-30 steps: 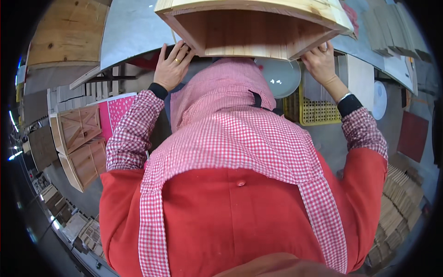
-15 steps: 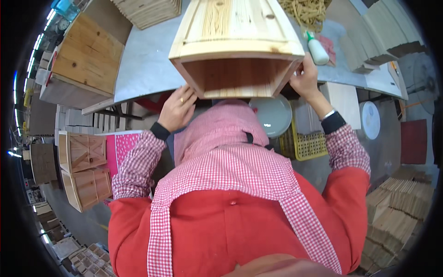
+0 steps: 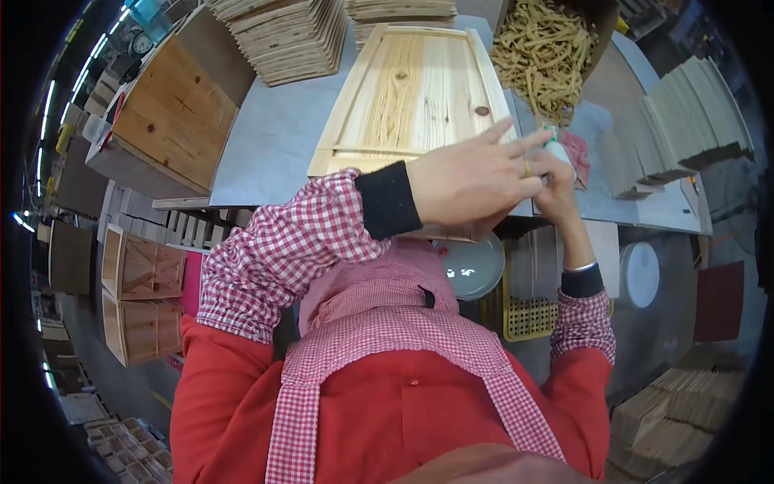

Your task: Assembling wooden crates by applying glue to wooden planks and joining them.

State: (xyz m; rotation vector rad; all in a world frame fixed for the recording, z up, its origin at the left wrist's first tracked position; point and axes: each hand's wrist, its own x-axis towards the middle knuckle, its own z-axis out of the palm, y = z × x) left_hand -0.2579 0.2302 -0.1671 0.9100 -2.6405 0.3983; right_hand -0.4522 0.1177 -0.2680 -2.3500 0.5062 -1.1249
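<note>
A wooden box (image 3: 427, 89) of pale, knotty pine with raised edge strips lies on the table. My left hand (image 3: 484, 173), a ring on one finger, reaches across its near end toward the right. Its fingers are stretched out and apart, with one fingertip close to the green cap (image 3: 549, 131) of a white squeeze bottle (image 3: 558, 151). I cannot tell whether that finger touches the cap; the thumb is hidden. Wrapped round the bottle is my right hand (image 3: 556, 189), at the box's right side. The left forearm and hand hide most of the box's open near end.
A carton of tan strips (image 3: 544, 60) stands behind the bottle, and a pink cloth (image 3: 576, 153) beside it. Stacked wooden panels (image 3: 290, 40) are at the back left, grey boards (image 3: 685, 121) at the right. A large wooden box (image 3: 173, 121) stands left. Below are a grey basin (image 3: 474, 270) and yellow crate (image 3: 528, 319).
Both hands have let go of the box, which now lies farther back on the table. The right hand has taken the bottle, and the left hand has swung across to it.
</note>
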